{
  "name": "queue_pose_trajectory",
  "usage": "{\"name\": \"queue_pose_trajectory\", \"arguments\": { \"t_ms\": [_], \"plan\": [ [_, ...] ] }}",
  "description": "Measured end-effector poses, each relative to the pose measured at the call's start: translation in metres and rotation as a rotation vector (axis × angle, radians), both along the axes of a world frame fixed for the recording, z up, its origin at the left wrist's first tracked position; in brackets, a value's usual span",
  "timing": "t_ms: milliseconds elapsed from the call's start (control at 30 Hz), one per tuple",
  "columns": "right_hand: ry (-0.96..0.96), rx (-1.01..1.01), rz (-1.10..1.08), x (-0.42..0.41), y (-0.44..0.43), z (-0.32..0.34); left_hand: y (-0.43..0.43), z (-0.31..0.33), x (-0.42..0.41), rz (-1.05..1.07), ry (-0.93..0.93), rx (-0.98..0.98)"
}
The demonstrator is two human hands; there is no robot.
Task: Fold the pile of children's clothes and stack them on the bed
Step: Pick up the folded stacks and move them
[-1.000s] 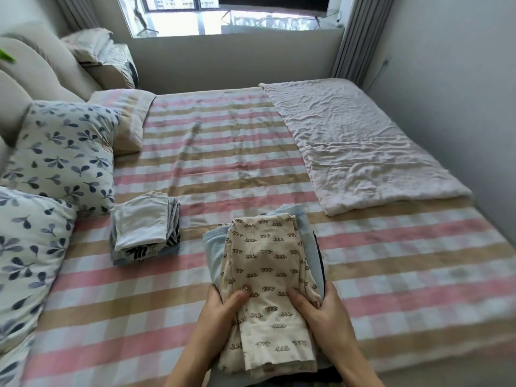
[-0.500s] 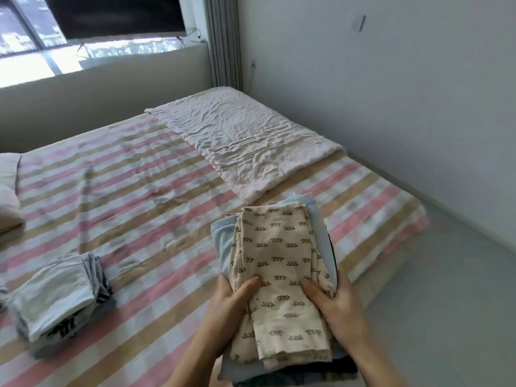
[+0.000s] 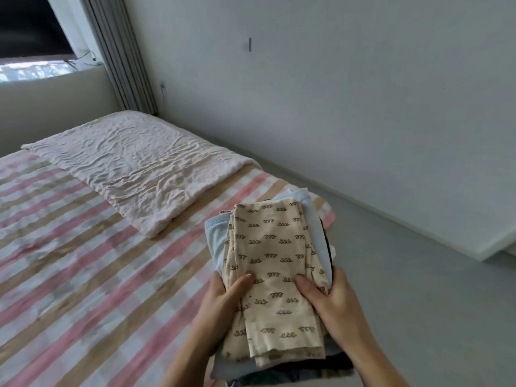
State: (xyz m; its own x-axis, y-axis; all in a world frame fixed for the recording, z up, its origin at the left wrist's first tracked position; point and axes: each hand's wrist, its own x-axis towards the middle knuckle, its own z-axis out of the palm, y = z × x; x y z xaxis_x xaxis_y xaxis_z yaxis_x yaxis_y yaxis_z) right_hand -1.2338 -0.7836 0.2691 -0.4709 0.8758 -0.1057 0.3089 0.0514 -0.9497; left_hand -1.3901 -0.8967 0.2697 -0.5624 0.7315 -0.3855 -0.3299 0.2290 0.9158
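The stack of folded clothes [image 3: 268,261] is held up in 2 hands over the edge of the bed [image 3: 83,261] with its pink, tan and white striped cover. The left hand [image 3: 220,300] and right hand [image 3: 332,303] clasp its near end from either side, fingers grasping it, thumbs on the top piece, which is cream with brown squiggles. Light blue and dark pieces lie beneath. A crumpled pale blanket [image 3: 134,169] lies farther up the bed.

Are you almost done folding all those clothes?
Nearly, it seems. Done: the stack looks folded flat, with a beige squiggle-print piece on top and light blue and dark ones below. In hand: the left hand and right hand grip its sides, thumbs on top, holding it up by the corner of the striped bed. Left: setting it down there. No loose clothes show in view.
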Motion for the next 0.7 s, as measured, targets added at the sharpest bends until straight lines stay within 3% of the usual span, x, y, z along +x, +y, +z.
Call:
{"name": "queue_pose_trajectory", "arguments": {
  "t_ms": [333, 700],
  "plan": [
    [-0.047, 0.016, -0.013, 0.052, 0.138, 0.005, 0.135, 0.007, 0.050, -0.041, 0.044, -0.011],
    [-0.034, -0.039, 0.039, -0.025, 0.274, -0.016, 0.267, -0.015, -0.026, 0.019, 0.030, 0.008]
  ]
}}
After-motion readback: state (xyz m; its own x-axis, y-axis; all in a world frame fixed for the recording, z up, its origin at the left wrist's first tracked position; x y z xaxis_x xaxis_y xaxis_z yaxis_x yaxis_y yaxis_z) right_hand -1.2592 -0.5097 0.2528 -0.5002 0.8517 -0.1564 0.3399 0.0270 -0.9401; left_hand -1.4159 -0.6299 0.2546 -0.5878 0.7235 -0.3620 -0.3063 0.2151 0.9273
